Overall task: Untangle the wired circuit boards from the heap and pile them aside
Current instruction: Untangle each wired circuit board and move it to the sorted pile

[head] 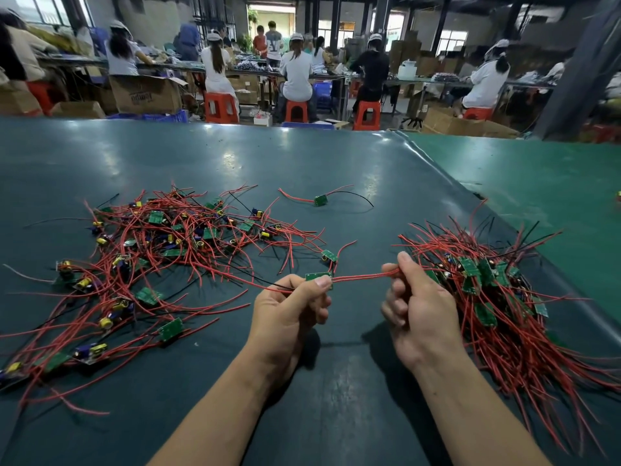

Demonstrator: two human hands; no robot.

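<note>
**Board held between hands, wires taut**

Pinching a small green circuit board [318,276] in the left hand [289,309], I see its red wires [364,276] run rightward into the right hand [416,306], whose fingers curl round them. The sorted pile [497,297] lies just beside that right hand; the tangled heap [161,250] lies left.

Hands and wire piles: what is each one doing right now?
Left hand: pinches a green board.
Right hand: grips that board's red wires, pulled straight.
Heap on the left: tangled, spread out.
Pile on the right: bunched together.
Lone board: lying apart.
</note>
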